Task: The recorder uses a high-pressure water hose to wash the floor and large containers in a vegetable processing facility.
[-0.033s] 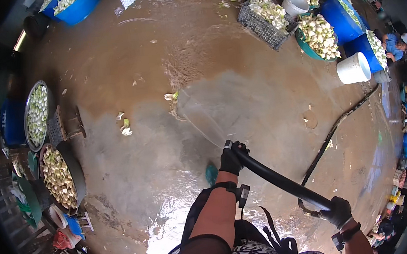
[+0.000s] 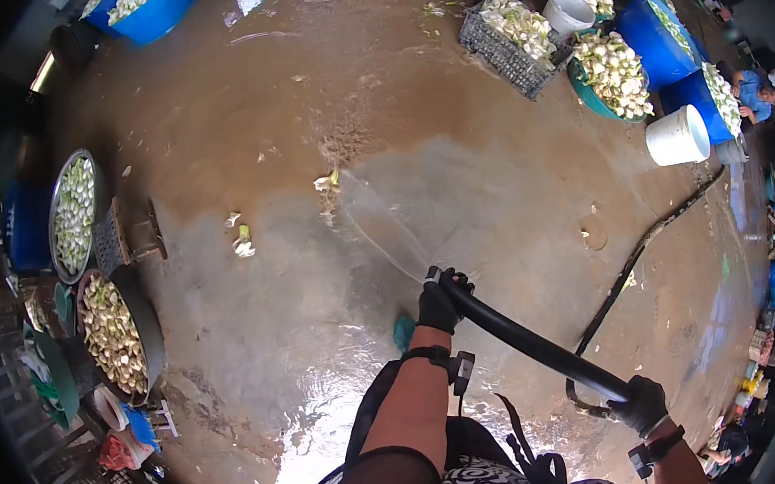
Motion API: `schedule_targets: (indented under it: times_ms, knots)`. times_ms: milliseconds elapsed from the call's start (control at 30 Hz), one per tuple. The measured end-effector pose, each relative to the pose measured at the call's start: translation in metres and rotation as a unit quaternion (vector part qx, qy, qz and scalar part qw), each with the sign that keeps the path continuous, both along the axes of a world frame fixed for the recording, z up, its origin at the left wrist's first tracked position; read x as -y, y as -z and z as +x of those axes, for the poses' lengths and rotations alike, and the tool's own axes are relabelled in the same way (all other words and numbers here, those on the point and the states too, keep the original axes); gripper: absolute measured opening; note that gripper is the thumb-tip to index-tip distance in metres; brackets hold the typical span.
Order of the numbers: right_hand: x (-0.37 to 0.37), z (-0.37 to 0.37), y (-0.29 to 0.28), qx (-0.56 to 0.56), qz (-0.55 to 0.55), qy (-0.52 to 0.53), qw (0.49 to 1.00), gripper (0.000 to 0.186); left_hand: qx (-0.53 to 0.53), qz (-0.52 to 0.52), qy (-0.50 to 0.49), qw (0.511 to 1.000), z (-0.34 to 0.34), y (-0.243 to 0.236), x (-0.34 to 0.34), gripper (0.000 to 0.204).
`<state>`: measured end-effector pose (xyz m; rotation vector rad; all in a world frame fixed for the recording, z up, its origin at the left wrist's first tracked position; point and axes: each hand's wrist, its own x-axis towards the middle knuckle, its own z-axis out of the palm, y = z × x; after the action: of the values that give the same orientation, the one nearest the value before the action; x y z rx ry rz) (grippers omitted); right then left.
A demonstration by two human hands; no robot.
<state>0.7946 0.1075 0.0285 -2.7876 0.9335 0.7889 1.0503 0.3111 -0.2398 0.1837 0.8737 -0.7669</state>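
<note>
A thick black hose (image 2: 540, 343) runs aslant in front of me. My left hand (image 2: 443, 302), in a black glove, is closed around it just behind the nozzle end. My right hand (image 2: 643, 404), also gloved, grips the hose farther back, at the lower right. A thin fan of water (image 2: 381, 227) leaves the nozzle and strikes the wet concrete floor (image 2: 262, 302). Where it lands lies a pale vegetable scrap (image 2: 328, 182) with a green part. More white-green scraps (image 2: 243, 242) lie to its left. Brown, muddy water (image 2: 205, 119) covers the floor beyond.
At the left stand a basin of white-green vegetables (image 2: 74, 215) and a tub of browner ones (image 2: 112, 335). A full crate (image 2: 510, 57), a white bucket (image 2: 677, 135) and blue bins (image 2: 653, 44) stand far right. The trailing hose (image 2: 639, 253) crosses the floor. Another person (image 2: 754, 94) is at the right.
The view has shifted very slightly, so the surroundings sit a little differently. Both hands keep their hold on the hose and water still sprays out.
</note>
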Motion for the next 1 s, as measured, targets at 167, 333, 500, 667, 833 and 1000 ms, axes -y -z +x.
schedule_targets:
  times_ms: [167,333,500,667,833,1000]
  knots:
    - [-0.002,0.029,0.038,0.052,0.029,-0.014,0.998,0.031,0.03,0.049,-0.021,0.998,0.049,-0.004,-0.023,0.03]
    - [-0.007,0.054,0.073,0.097,0.071,-0.005,0.993,0.031,0.092,0.071,-0.062,0.991,0.078,-0.014,-0.05,0.032]
    - [0.003,0.076,0.097,0.124,0.099,-0.039,0.986,0.031,0.111,0.069,-0.108,0.985,0.091,-0.018,-0.073,0.033]
    - [0.03,0.082,0.1,0.11,0.102,-0.061,0.987,0.028,0.074,0.048,-0.159,0.983,0.076,-0.019,-0.064,0.029]
    - [0.039,0.08,0.091,0.101,0.122,-0.039,0.987,0.028,0.029,0.045,-0.169,0.984,0.046,0.001,-0.048,0.027]
    - [0.038,0.075,0.108,0.032,0.148,-0.068,0.986,0.03,0.021,0.055,-0.164,0.985,0.042,0.02,-0.064,0.029]
